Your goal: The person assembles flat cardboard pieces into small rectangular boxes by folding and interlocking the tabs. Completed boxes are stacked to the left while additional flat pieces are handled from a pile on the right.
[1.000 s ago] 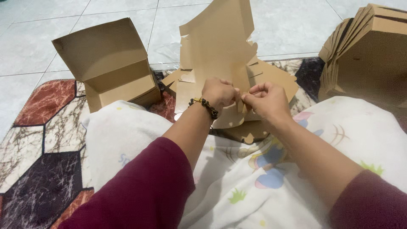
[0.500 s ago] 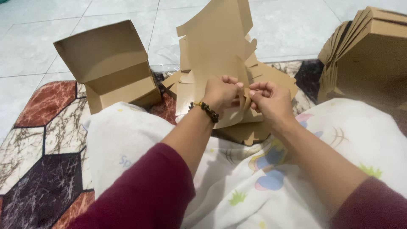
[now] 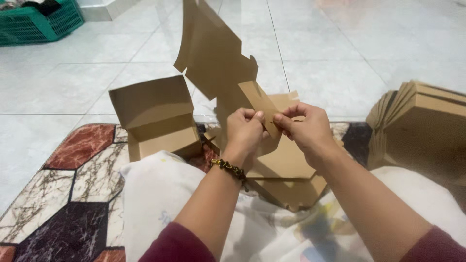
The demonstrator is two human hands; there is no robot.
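Observation:
Both hands grip a flat brown cardboard box blank (image 3: 218, 63) that stands up in front of me, partly folded. My left hand (image 3: 245, 128), with a dark beaded bracelet on the wrist, pinches a narrow side flap (image 3: 259, 104) of it. My right hand (image 3: 303, 126) pinches the same flap from the right, fingertips almost touching the left hand's. The blank's lower part (image 3: 286, 174) rests on my lap over a white patterned cloth (image 3: 160, 194).
A finished open cardboard box (image 3: 155, 121) sits on the floor mat (image 3: 63, 179) to the left. A stack of flat cardboard blanks (image 3: 422, 126) leans at the right. White floor tiles lie beyond, with a green plastic basket (image 3: 39, 22) at the far left.
The view has tilted up and the blank has been raised. The narrow flap now stands folded up between the two hands.

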